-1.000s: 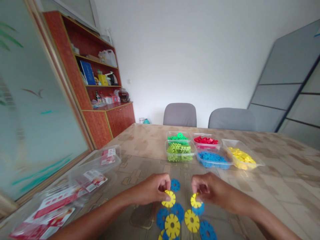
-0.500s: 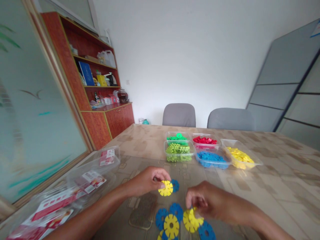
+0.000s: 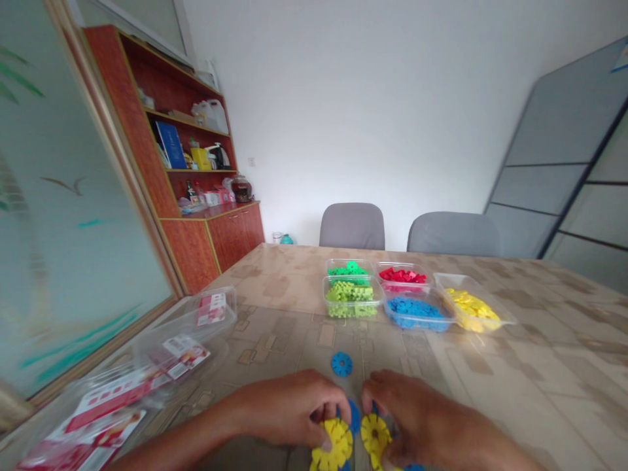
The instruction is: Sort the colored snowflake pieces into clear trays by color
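Note:
My left hand point(image 3: 299, 407) is closed at the near side of the table, its thumb pressed on a yellow notched snowflake disc point(image 3: 339, 439). Blue pieces point(image 3: 354, 415) show partly behind and beneath it. Just to the right, my right hand point(image 3: 412, 415) has its fingers curled round another yellow snowflake disc point(image 3: 375, 428), with a bit of blue at its top edge. Both hands cover much of the pieces below, so how these join cannot be made out. A single blue snowflake disc point(image 3: 341, 364) lies flat on the table beyond the hands.
Clear plastic tubs hold sorted pieces: dark green point(image 3: 348, 269), light green point(image 3: 350, 294), red point(image 3: 402, 276), blue point(image 3: 416, 313) and yellow point(image 3: 473, 307). Clear packaging with red labels point(image 3: 122, 392) lies at the left. Two grey chairs point(image 3: 352, 226) stand across the table point(image 3: 284, 275).
My left hand has come down toward me with the yellow disc, away from the blue one, which stays in place. My right hand has shifted slightly nearer and now grips beside the left.

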The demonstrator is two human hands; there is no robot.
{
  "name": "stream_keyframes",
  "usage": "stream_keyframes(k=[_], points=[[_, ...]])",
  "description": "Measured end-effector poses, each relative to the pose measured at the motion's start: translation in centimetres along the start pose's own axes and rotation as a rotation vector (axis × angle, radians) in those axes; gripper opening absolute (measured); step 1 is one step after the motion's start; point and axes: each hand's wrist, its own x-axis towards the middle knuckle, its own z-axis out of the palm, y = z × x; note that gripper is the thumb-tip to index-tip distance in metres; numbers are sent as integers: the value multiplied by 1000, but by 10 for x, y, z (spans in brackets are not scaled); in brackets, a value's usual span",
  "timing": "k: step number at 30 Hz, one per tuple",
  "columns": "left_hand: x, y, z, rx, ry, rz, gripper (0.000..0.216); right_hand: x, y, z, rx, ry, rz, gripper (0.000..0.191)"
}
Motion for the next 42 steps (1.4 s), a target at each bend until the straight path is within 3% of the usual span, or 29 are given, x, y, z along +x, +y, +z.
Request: stream_keyframes(k=[5,10,15,20,25,30,34,39,42], points=[[2,0,3,119,-5,-86,37,2,2,3,2,4,-1,37],[1,2,1,129,40,-118,43,2,5,3,151,-27,-29,31],[4,-5,0,-160,65,-97,34,7,7,-5,441,-29,-113,25],[15,-18,5,-510,162,-128,42,23,11,3,729,119,-183,24],[23,-21,11,-702,229,-111,51,33,17,13,726,228,-228,27],[26,-21,13,-713,272,-84,50,34,14,12,783,186,-255,32],[15,-18,5,-523,218,-121,44,32,12,8,738,164,-232,26],[-8,-3,1,167,54,-61,37,23,13,-4,581,162,-190,15],[-13,3,10,388,34,-16,41,19,13,-13,547,181,-189,13]])
